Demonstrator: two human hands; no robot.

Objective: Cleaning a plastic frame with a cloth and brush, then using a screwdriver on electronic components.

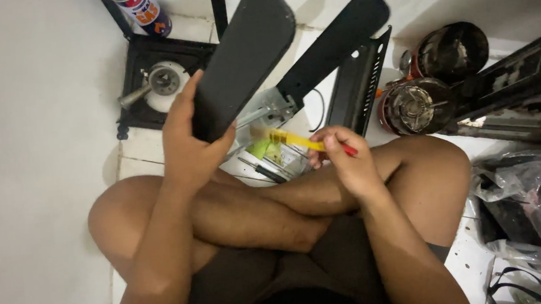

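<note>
My left hand (186, 142) grips the near end of a long black fan blade (243, 54) that slants up and to the right. A second black blade (336, 41) lies beyond it, fixed to a metal bracket (276, 103). My right hand (345, 162) holds a tool with a yellow shaft and red handle (302, 142), its tip pointing left toward the bracket and the parts below it. Both hands rest over my crossed legs.
A black gas burner (159, 83) and a spray can (143, 11) sit at the upper left. A perforated black metal panel (359, 87), two round motor housings (418, 105), and crumpled plastic bags (532, 202) lie to the right on the white tiled floor.
</note>
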